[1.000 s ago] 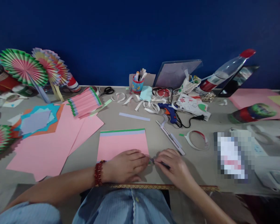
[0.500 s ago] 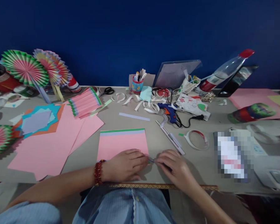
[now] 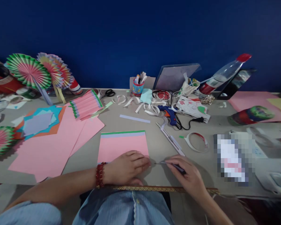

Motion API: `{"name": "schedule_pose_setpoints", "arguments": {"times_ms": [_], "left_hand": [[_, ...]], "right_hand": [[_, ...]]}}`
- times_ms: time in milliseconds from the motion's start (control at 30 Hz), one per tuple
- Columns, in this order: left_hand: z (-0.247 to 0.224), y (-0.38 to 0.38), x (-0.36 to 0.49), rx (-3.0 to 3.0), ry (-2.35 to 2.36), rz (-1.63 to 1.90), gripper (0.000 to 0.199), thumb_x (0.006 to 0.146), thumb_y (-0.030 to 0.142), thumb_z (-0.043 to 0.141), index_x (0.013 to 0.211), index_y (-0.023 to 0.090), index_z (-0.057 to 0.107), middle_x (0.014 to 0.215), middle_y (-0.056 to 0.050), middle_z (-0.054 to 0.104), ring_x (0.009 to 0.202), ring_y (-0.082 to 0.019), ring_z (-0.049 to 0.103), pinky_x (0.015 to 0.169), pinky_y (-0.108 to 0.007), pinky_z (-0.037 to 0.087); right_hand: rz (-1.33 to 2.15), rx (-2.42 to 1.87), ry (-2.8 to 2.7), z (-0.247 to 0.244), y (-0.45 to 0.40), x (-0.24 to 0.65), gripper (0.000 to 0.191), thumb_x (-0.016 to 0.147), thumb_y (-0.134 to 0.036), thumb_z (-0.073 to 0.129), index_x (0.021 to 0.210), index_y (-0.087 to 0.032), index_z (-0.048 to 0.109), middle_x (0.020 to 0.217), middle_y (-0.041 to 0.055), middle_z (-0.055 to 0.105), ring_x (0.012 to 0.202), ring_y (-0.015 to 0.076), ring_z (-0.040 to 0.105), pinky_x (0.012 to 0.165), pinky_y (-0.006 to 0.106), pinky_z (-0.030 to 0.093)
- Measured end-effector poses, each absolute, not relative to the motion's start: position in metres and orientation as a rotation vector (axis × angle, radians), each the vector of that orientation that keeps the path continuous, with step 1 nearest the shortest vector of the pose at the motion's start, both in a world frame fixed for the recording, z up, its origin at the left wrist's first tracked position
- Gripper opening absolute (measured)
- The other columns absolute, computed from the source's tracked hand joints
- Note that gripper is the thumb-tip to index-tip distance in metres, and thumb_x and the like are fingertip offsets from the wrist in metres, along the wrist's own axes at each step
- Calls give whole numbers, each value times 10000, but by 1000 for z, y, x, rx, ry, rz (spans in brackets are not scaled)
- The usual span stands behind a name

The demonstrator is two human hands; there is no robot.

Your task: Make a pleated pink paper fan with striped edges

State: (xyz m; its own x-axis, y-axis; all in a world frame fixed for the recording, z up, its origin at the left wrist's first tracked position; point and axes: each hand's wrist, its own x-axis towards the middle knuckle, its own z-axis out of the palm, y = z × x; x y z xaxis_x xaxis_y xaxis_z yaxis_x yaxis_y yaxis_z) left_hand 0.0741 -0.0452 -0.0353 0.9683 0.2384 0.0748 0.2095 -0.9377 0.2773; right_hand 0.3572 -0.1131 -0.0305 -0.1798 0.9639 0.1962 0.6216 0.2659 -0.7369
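Now, right hand [image 3: 186, 172] pinches a slim tool [image 3: 179, 169], long axis leftward — tip near pink sheet [image 3: 123, 146], under flattened left hand [image 3: 128, 165].

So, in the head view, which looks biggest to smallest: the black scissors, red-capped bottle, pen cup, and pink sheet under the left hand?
1. Pink sheet, partly covered by the left hand
2. Red-capped bottle
3. Pen cup
4. Black scissors

The sheet is nearest the camera, which enlarges it.
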Motion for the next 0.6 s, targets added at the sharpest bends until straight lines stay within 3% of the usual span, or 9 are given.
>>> {"name": "schedule_pose_setpoints", "arguments": {"times_ms": [333,500,600], "left_hand": [[-29,-45,72,2888,296,140,697,942,575,483,1453,104,422,1484,-120,487,1277,-246,480,1126,-379,335],[-28,-61,61,2953,298,140,696,963,606,395,1462,122,414,1602,-101,303,1479,-276,237,1213,-477,197],[-21,-69,48,2948,286,102,739,962,610,392,1511,119,327,1617,-98,264,1498,-244,201,1219,-433,206]], "right_hand": [[701,-1629,-1787,-18,-87,363,241,909,-383,564,1032,-221,694,963,56,764,824,213,730,704,271,575],[433,-1678,-1818,-10,-48,386,261,929,-405,533,1025,-220,690,969,65,758,848,233,715,734,317,558],[223,-1777,-1861,-12,-23,403,286,945,-372,482,1068,-205,680,995,95,749,885,271,704,765,382,558]]}}
